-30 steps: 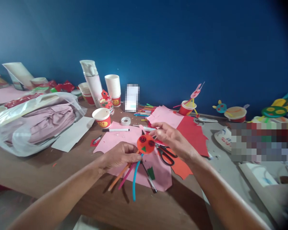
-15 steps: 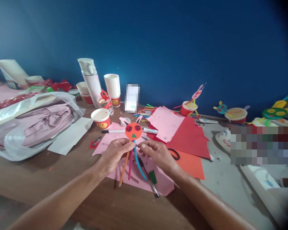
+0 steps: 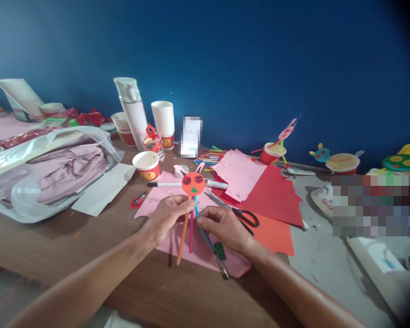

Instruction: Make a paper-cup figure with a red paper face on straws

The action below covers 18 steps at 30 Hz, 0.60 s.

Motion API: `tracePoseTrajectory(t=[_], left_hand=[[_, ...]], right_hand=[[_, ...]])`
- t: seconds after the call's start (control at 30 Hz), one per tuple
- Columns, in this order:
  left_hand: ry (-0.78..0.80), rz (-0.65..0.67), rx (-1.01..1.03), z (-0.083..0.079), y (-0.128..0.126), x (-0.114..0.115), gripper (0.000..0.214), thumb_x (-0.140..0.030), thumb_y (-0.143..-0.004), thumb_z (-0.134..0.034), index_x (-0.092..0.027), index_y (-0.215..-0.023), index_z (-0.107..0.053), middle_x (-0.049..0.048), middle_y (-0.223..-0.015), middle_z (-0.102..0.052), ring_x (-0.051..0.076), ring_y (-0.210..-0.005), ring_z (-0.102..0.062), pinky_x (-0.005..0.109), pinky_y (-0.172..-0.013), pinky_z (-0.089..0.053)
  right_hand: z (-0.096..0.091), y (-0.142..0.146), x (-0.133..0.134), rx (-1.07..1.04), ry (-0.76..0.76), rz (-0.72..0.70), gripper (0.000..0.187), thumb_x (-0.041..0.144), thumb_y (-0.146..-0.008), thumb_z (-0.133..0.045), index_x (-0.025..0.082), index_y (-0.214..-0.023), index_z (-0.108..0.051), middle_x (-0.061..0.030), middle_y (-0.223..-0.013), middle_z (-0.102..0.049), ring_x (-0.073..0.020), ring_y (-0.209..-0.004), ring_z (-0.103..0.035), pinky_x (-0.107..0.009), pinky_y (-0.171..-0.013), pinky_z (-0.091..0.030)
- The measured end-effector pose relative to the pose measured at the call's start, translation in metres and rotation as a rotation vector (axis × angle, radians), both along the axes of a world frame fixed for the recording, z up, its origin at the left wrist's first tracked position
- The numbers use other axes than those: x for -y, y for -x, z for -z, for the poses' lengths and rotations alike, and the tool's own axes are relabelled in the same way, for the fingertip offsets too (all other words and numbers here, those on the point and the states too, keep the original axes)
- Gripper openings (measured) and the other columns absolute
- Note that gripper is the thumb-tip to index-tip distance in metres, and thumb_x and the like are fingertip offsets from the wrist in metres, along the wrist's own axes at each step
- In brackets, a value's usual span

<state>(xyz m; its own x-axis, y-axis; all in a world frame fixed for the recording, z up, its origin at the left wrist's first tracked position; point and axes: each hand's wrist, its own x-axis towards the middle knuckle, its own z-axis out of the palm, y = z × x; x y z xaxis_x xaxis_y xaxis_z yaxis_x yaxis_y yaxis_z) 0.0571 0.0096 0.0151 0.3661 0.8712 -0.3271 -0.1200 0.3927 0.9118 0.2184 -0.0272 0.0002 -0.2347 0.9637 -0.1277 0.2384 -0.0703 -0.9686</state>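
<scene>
An orange round paper face with pink ears, dark-patterned eyes and a green triangle nose faces me, upright over the table. My left hand pinches it just below the face, where the pipe cleaners join it. An orange pipe cleaner and a magenta pipe cleaner hang down from that grip. Between thumb and fingers, my right hand pinches the blue pipe cleaner a little under the face. Pink paper lies beneath, with a pen and a green scrap on it.
Black-handled scissors lie right of my right hand, over red paper and orange paper. A paper cup, a white flask and stacked cups stand behind. A plastic bag fills the left.
My right hand has slid down slightly along the blue pipe cleaner, which now hangs straighter. The scissors show more fully. The whole view has shifted a little.
</scene>
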Motion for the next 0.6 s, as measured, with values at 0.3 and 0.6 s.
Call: tracePoseTrajectory(t=[0.3, 0.6], left_hand=[[0.001, -0.023, -0.030, 0.0032, 0.0009, -0.0010, 0.028, -0.031, -0.057, -0.076, -0.013, -0.065, -0.057, -0.0040, -0.054, -0.050, 0.008, -0.051, -0.047, 0.023, -0.053, -0.037], [-0.023, -0.052, -0.061, 0.0033, -0.0026, 0.0020, 0.025, -0.030, -0.057, -0.075, -0.013, -0.060, -0.058, -0.0039, -0.053, -0.050, 0.008, -0.052, -0.045, 0.023, -0.054, -0.036]], right_hand=[[0.0016, 0.0008, 0.0006, 0.002, 0.038, -0.006, 0.017, 0.031, -0.077, -0.056, 0.018, -0.066, -0.058, 0.0047, -0.056, -0.050, -0.0087, -0.051, -0.044, -0.021, -0.050, -0.035], [0.0047, 0.0019, 0.0030, 0.054, -0.027, -0.019, 0.020, 0.028, -0.078, -0.054, 0.018, -0.061, -0.054, 0.0052, -0.055, -0.044, -0.0078, -0.051, -0.039, -0.020, -0.049, -0.032]])
